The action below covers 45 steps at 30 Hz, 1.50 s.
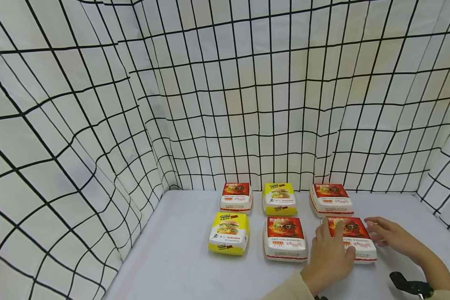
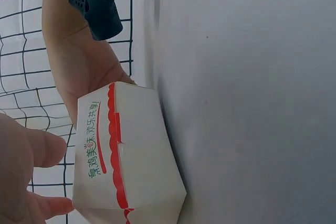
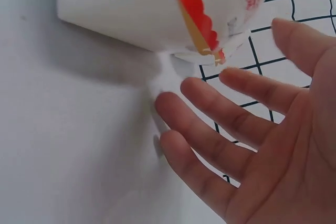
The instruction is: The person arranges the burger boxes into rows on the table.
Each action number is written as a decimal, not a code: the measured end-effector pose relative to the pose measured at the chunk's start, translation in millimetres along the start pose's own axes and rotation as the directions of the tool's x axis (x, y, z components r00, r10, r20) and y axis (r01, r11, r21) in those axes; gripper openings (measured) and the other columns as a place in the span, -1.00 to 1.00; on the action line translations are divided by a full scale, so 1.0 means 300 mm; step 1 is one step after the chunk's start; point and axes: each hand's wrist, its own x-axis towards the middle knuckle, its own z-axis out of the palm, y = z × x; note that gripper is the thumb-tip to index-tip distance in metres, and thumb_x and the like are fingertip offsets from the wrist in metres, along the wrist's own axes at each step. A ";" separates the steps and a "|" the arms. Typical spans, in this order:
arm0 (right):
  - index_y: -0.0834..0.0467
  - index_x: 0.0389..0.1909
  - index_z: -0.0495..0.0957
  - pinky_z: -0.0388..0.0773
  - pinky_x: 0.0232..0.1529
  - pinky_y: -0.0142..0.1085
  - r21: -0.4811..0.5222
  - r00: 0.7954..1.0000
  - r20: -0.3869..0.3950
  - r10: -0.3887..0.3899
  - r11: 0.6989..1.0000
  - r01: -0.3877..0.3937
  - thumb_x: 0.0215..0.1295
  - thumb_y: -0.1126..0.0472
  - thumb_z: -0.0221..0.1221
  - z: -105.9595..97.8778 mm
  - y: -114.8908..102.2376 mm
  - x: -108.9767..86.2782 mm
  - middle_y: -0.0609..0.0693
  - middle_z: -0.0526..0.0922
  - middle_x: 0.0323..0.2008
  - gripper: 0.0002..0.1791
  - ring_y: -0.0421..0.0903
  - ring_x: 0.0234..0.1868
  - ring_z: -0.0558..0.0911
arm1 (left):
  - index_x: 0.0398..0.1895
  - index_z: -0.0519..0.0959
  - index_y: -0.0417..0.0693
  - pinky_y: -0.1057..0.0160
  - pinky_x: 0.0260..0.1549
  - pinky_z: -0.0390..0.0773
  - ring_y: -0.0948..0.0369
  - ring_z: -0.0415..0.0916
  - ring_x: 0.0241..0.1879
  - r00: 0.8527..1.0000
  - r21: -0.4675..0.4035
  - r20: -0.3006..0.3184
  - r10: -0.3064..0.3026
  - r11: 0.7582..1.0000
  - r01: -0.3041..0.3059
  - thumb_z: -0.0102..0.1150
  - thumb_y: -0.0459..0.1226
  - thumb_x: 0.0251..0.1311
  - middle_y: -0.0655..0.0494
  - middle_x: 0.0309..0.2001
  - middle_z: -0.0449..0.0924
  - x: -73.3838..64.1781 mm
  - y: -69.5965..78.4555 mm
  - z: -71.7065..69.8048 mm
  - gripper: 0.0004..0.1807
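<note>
The front-right burger box [image 1: 361,246], white with a red burger picture on its lid, sits on the white table between both hands. My left hand [image 1: 331,256] reaches over its left side, fingers extended and overlapping the lid in the head view. In the left wrist view, thumb and finger show beside the box's printed side [image 2: 92,145]. My right hand [image 1: 395,239] is at the box's right side. The right wrist view shows that hand's fingers [image 3: 205,150] spread and loosely bent, with a gap from the box's white wall [image 3: 121,14].
Left of my left hand stand another red-and-white box [image 1: 285,237] and a yellow box [image 1: 228,233]. Behind them are a red box [image 1: 236,198], a yellow box [image 1: 280,199] and another red box [image 1: 331,200]. White cloth walls with black grid lines [image 1: 247,104] enclose the table.
</note>
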 end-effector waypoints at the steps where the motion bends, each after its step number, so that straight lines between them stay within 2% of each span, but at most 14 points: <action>1: 0.48 0.45 0.14 0.64 -0.21 -0.29 0.008 1.000 0.004 0.005 1.000 -0.005 0.68 -0.13 -0.27 0.007 -0.004 -0.002 0.52 0.48 0.23 -0.25 0.01 -0.04 0.72 | 0.52 0.16 0.48 0.10 0.22 0.49 0.13 0.21 0.44 1.000 -0.013 0.005 -0.014 1.000 0.014 0.11 0.16 0.37 0.11 0.57 0.08 -0.003 0.000 0.001 -0.31; 6: 0.47 0.46 0.14 0.62 -0.21 -0.26 0.016 1.000 0.017 0.023 1.000 -0.024 0.66 -0.18 -0.27 0.031 -0.013 -0.001 0.52 0.47 0.23 -0.21 -0.01 -0.03 0.64 | 0.54 0.17 0.45 0.11 0.14 0.52 0.15 0.25 0.40 0.998 -0.014 0.024 -0.060 0.998 0.060 0.08 0.17 0.39 0.11 0.57 0.07 -0.011 0.004 0.004 -0.31; 10: 0.39 0.47 0.19 0.50 -0.23 -0.23 -0.009 0.999 0.013 0.033 0.999 -0.032 0.64 -0.20 -0.21 0.043 -0.014 0.001 0.38 0.52 0.15 -0.23 -0.05 -0.06 0.50 | 0.54 0.19 0.44 0.12 0.11 0.52 0.15 0.25 0.39 0.998 0.005 0.011 -0.068 0.998 0.068 0.08 0.16 0.38 0.10 0.57 0.08 -0.019 0.001 0.012 -0.32; 14: 0.37 0.48 0.19 0.46 -0.22 -0.22 -0.012 0.999 0.011 0.050 0.999 -0.050 0.62 -0.23 -0.18 0.050 -0.011 -0.002 0.27 0.54 0.09 -0.21 -0.05 -0.08 0.47 | 0.52 0.20 0.44 0.13 0.09 0.52 0.15 0.26 0.38 0.998 0.029 -0.002 -0.058 0.998 0.058 0.10 0.15 0.37 0.09 0.56 0.10 -0.026 -0.003 0.016 -0.32; 25: 0.38 0.48 0.20 0.46 -0.17 -0.17 -0.023 0.998 0.021 0.058 0.998 -0.057 0.62 -0.25 -0.19 0.050 -0.020 -0.004 0.40 0.50 0.21 -0.19 0.02 -0.01 0.48 | 0.51 0.24 0.46 0.14 0.07 0.55 0.15 0.27 0.37 0.998 0.048 0.024 -0.055 0.997 0.054 0.09 0.17 0.38 0.10 0.57 0.07 -0.032 -0.006 0.017 -0.35; 33: 0.42 0.48 0.16 0.51 -0.17 -0.20 -0.006 0.999 0.028 0.047 0.999 -0.047 0.65 -0.21 -0.25 0.046 -0.018 -0.004 0.43 0.48 0.22 -0.21 -0.03 -0.04 0.51 | 0.51 0.22 0.49 0.13 0.11 0.56 0.15 0.25 0.39 0.998 0.060 0.042 -0.036 0.998 0.033 0.09 0.19 0.38 0.10 0.59 0.03 -0.030 -0.016 0.017 -0.34; 37: 0.43 0.48 0.14 0.54 -0.20 -0.22 0.012 0.998 0.031 0.053 0.999 -0.053 0.65 -0.21 -0.26 0.043 -0.018 -0.011 0.45 0.48 0.21 -0.20 -0.04 -0.04 0.56 | 0.51 0.24 0.47 0.14 0.09 0.56 0.16 0.22 0.40 1.000 0.065 0.013 -0.003 0.998 0.003 0.08 0.18 0.39 0.07 0.59 0.01 -0.034 -0.019 0.009 -0.36; 42: 0.45 0.47 0.14 0.63 -0.21 -0.26 0.008 0.999 -0.003 0.041 0.999 -0.041 0.67 -0.19 -0.30 0.037 -0.018 -0.023 0.49 0.50 0.20 -0.21 -0.03 -0.05 0.68 | 0.49 0.28 0.47 0.17 0.09 0.55 0.16 0.21 0.42 0.999 0.085 -0.042 0.032 0.996 -0.028 0.04 0.19 0.41 0.06 0.59 0.04 -0.043 -0.016 -0.016 -0.39; 45: 0.46 0.45 0.17 0.62 -0.24 -0.27 -0.012 0.999 -0.036 0.015 1.000 -0.015 0.68 -0.16 -0.31 0.033 -0.019 -0.025 0.39 0.59 0.11 -0.24 -0.11 -0.11 0.69 | 0.48 0.32 0.44 0.19 0.09 0.54 0.15 0.22 0.41 0.994 0.107 -0.086 0.068 0.993 -0.059 0.03 0.18 0.42 0.03 0.56 0.11 -0.047 -0.022 -0.043 -0.42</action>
